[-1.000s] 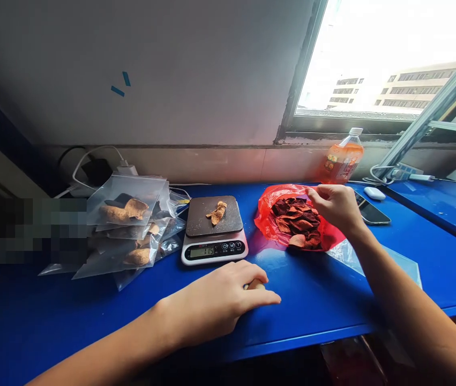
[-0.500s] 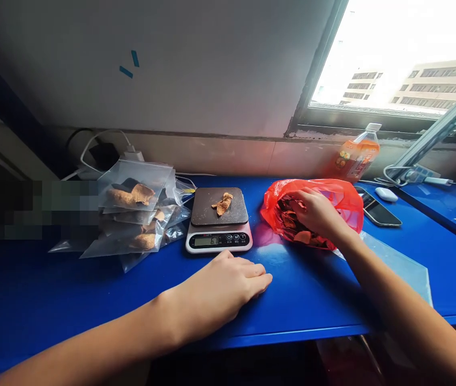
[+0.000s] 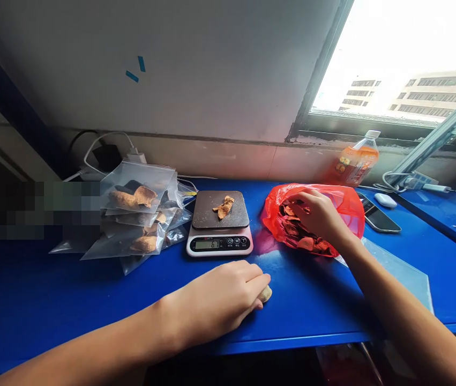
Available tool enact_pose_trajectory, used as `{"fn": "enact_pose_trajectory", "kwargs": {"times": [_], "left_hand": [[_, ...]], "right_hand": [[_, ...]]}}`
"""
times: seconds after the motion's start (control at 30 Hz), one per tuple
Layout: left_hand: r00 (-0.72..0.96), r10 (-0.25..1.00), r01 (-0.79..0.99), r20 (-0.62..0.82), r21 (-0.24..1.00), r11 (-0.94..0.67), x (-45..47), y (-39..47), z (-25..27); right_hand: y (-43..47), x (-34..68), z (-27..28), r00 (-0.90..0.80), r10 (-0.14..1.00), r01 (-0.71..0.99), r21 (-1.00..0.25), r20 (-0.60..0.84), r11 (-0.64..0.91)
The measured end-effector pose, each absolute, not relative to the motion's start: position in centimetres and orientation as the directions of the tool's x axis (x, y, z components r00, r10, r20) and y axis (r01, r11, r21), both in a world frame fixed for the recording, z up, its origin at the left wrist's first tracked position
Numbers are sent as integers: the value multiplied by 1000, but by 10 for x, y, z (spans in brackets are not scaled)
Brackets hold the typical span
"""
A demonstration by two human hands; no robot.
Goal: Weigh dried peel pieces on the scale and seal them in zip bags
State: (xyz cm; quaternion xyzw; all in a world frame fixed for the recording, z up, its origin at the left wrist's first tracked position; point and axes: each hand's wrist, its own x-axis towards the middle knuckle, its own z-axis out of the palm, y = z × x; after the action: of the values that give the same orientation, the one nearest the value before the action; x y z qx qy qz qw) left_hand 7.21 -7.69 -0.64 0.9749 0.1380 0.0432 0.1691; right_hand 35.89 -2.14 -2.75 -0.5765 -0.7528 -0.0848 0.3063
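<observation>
My left hand (image 3: 215, 301) rests on the blue table, fingers curled over a small tan piece (image 3: 266, 294) that peeks out at the fingertips. My right hand (image 3: 318, 214) reaches into a red plastic bag (image 3: 348, 212) of dark dried peel pieces (image 3: 306, 244); what its fingers hold is hidden. Between the hands stands a small kitchen scale (image 3: 219, 222) with a curled orange-brown peel piece (image 3: 223, 206) on its dark platform. Its display reads about 6.
A stack of clear zip bags with peel pieces (image 3: 135, 217) lies left of the scale. An empty clear bag (image 3: 400, 271) lies under my right forearm. At the back right are an orange drink bottle (image 3: 354, 161), a phone (image 3: 378, 219), a white mouse (image 3: 385, 199) and cables.
My right hand went from above the red bag down into it. The scale reading dropped. My left hand stayed on the table, and the tan piece shows at its fingertips again.
</observation>
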Motion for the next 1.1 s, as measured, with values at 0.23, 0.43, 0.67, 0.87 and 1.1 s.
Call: {"fn": "enact_pose_trajectory", "kwargs": {"times": [0.23, 0.43, 0.67, 0.87, 1.1], "left_hand": [[965, 257, 234, 48, 281, -931, 73, -80, -6], [952, 307, 291, -9, 342, -893, 75, -82, -4], [971, 216, 187, 104, 230, -955, 73, -84, -14], [958, 225, 193, 178, 183, -964, 69, -84, -10], [939, 260, 203, 223, 249, -947, 68, -79, -13]], "right_hand": [[-76, 312, 19, -150, 760, 627, -533, 632, 568], [-50, 225, 26, -587, 606, 502, -345, 537, 793], [26, 195, 4, -532, 640, 554, -344, 554, 758], [22, 199, 12, -687, 583, 586, -144, 434, 798], [-86, 227, 47, -363, 572, 605, -281, 735, 745]]}}
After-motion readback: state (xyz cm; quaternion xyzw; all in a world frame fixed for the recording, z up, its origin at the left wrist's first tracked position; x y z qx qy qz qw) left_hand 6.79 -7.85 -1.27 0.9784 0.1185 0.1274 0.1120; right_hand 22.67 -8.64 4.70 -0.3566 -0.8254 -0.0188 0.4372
